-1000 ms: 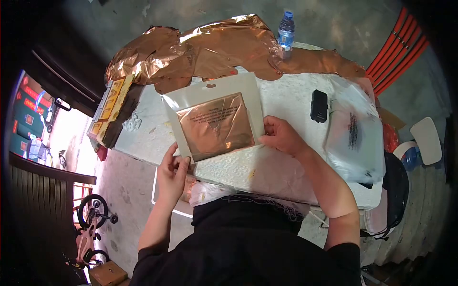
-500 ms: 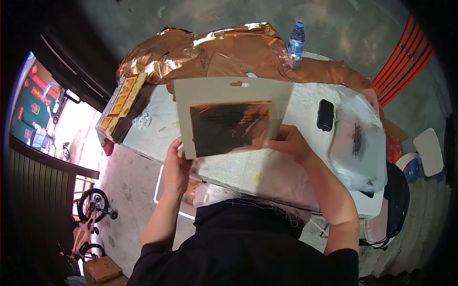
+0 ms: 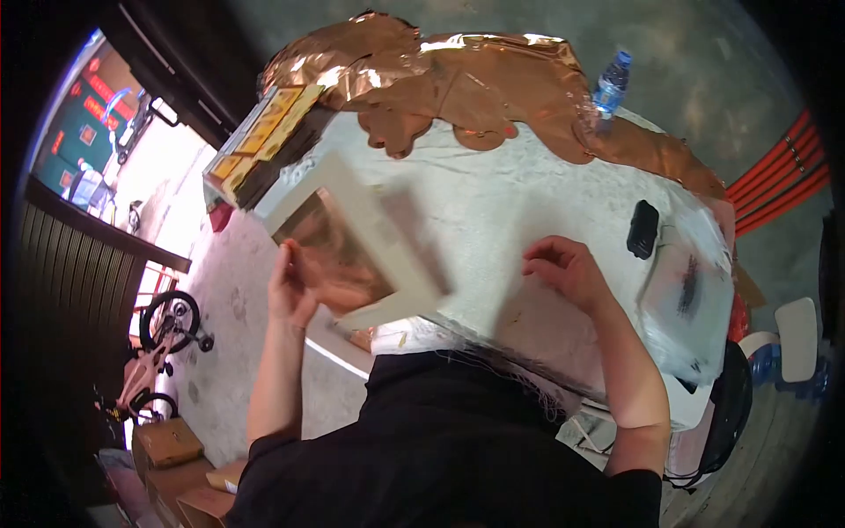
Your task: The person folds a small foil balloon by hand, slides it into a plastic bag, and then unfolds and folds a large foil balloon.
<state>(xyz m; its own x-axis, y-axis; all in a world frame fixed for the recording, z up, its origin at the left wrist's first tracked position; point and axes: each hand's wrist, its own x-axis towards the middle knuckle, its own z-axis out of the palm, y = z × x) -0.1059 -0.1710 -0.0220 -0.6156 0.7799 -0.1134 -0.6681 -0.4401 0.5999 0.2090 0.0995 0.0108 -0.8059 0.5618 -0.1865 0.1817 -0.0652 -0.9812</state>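
My left hand grips the lower left edge of a pale card frame with a shiny, copper-tinted window panel. The frame is tilted and held above the near left part of the table, slightly blurred. Over the table's middle, my right hand hangs apart from the frame, its fingers loosely bent and holding nothing. White padded sheeting covers the tabletop beneath both hands.
Crumpled copper foil lines the table's far edge, beside a water bottle. Yellow printed packs are stacked at the left. A black case and a pile of clear plastic bags lie at the right.
My right hand has let go of the card frame and moved away to the right. The frame has turned and shifted left in my left hand. The camera view has shifted too.
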